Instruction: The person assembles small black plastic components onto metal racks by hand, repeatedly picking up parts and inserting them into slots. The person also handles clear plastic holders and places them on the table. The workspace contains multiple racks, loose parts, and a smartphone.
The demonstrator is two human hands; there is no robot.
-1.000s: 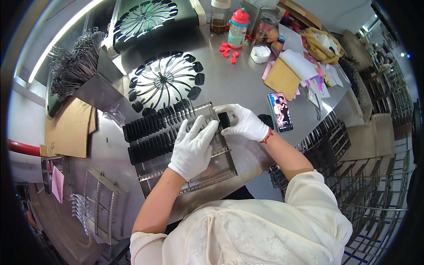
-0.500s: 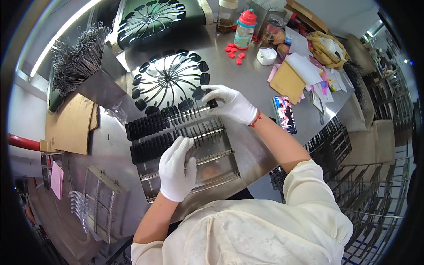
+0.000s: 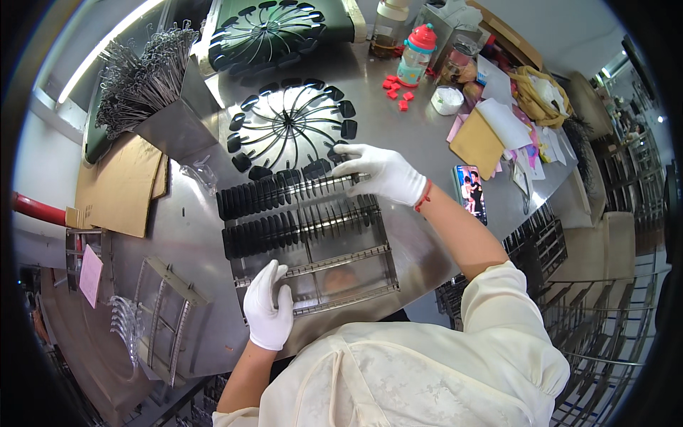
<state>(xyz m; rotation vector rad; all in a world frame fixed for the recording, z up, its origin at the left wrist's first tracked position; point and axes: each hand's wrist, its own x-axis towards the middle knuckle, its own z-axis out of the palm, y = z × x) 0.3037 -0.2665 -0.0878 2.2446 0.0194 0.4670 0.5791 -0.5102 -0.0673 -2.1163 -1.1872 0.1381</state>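
Observation:
A metal wire rack [image 3: 341, 260] lies flat on the steel table before me, two rows of black paddle-shaped pieces [image 3: 263, 192] slotted along its far half. My left hand [image 3: 269, 307], in a white glove, grips the rack's near left corner. My right hand [image 3: 380, 171], also gloved, rests on the rack's far edge, its fingers pinching a black piece at the end of the top row. Just beyond stands a round spoked holder [image 3: 288, 128] ringed with black pieces.
A second spoked holder sits on a green tray [image 3: 274, 25] at the back. A metal bin of wire hooks [image 3: 142, 85] and cardboard [image 3: 117, 181] are at left. A phone [image 3: 471, 191], papers [image 3: 491, 132], bottles [image 3: 416, 46] and red caps [image 3: 397, 89] lie at right. Wire racks [image 3: 605, 306] stand right.
My left hand has slid from the middle of the rack down to its near left corner. My right hand has moved up to the rack's far edge by the round holder.

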